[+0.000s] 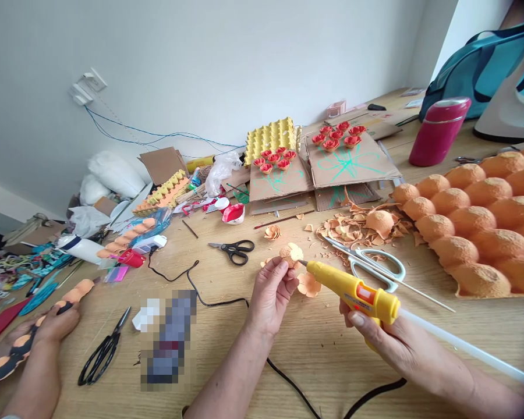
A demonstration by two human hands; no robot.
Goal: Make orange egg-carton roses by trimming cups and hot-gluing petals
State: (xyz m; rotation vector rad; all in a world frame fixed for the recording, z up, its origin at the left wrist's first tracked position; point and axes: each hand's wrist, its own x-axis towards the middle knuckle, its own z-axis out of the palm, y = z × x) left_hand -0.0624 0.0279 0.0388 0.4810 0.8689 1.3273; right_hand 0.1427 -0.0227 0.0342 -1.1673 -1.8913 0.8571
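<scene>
My left hand (271, 291) pinches a small orange egg-carton flower (290, 254) just above the wooden table (314, 343). A yellow glue gun (353, 291) is gripped in my right hand (386, 337), its nozzle touching the flower's right side. A white glue stick juts from the gun's back toward the lower right. Another cut orange petal piece (309, 284) lies on the table under the gun's tip. The gun's black cord (288, 378) trails across the table below my hands.
Light-handled scissors (378, 265) and orange carton scraps (353, 228) lie right of the flower, black scissors (236, 250) to the left, a third pair (102, 355) lower left. An orange egg tray (475, 224) fills the right. Another person's hand (55, 323) rests at lower left.
</scene>
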